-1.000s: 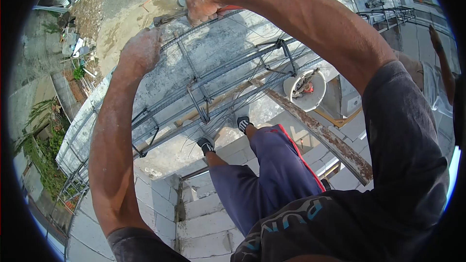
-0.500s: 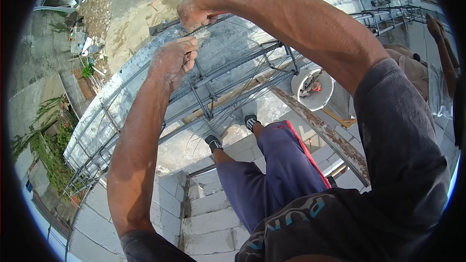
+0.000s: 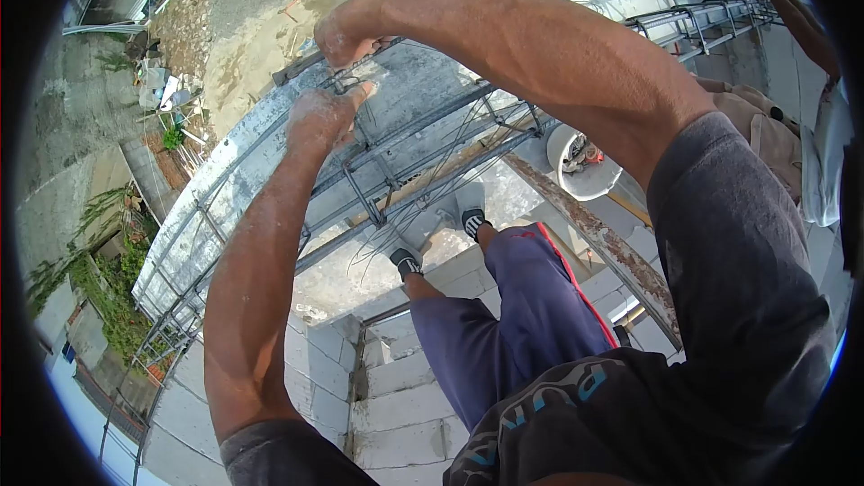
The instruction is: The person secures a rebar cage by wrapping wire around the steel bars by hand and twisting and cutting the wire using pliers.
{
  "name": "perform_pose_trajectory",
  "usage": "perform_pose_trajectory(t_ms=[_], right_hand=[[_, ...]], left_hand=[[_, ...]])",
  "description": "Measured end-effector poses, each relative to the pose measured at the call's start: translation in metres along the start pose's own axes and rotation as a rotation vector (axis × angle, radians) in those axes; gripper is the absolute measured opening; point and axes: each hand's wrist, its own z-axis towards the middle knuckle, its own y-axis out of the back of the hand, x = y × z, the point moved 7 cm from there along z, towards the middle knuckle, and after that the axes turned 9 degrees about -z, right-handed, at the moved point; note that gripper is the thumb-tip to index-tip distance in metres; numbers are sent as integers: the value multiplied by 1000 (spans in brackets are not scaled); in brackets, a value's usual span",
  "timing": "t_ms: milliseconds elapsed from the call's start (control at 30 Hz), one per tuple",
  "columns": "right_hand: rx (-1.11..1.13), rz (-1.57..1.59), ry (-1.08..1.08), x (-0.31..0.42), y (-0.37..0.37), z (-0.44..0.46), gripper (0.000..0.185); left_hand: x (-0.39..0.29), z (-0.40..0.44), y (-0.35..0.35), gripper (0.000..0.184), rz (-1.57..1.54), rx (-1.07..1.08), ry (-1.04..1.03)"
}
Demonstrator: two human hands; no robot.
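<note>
My left hand (image 3: 322, 119) is closed at the outer steel reinforcing bar (image 3: 236, 169), its thumb stretched toward a bar crossing. Just beyond it, my right hand (image 3: 349, 34) is curled shut over the same line of bar at the slab's far edge. What its fingers hold is hidden behind the hand and wrist. Both hands are above the pale curved formwork panel (image 3: 423, 81). Nearer my feet runs a rebar cage (image 3: 364, 198) with stirrups, and loose thin tie wires (image 3: 423, 207) hang from it.
A white bucket (image 3: 576, 182) with tools inside stands right of my feet, by a rusty plank (image 3: 598, 247). Below me are pale block walls (image 3: 405, 396). Past the formwork edge the ground (image 3: 243, 45) lies far down. Another person's arm (image 3: 796, 13) reaches in at the right.
My left hand has moved down onto the bar, its thumb now stretched out. My right hand has shifted slightly left and down. The other person's arm has moved up and left.
</note>
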Motion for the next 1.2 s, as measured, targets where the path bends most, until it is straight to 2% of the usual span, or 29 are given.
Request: perform_pose_trajectory(t_ms=[100, 200, 300, 400, 500, 600, 700, 800, 900, 1000, 1200], right_hand=[[-24, -51, 18, -1, -6, 3, 22], [29, -273, 107, 7, -7, -2, 23], [-47, -144, 152, 8, -1, -15, 19], [-25, -314, 200, 15, -1, -18, 14], [-32, -287, 159, 13, 3, -24, 26], [-182, -478, 331, 12, -18, 27, 14], [-217, -416, 310, 10, -18, 33, 12], [-206, -237, 209, 5, -12, 34, 14], [-166, -326, 299, 10, -11, 39, 18], [-123, -141, 154, 2, -7, 28, 21], [-108, -94, 144, 6, 2, 11, 27]], left_hand=[[6, 10, -3, 63, 56, -31, -46], [-2, 22, -4, 56, 446, -248, -288], [-13, 0, -2, 60, 355, -228, -308], [-17, -5, -2, 59, 376, -219, -303], [-18, -7, -1, 59, 328, -193, -239], [-9, 9, -2, 53, 363, -233, -294], [17, 6, -12, 41, -229, 118, 36], [30, 0, -6, 31, -483, 156, -16], [46, 3, -3, 29, -594, 194, -16], [43, 3, 5, 28, -444, 114, 27], [22, -11, 13, 37, -291, 16, -71]])
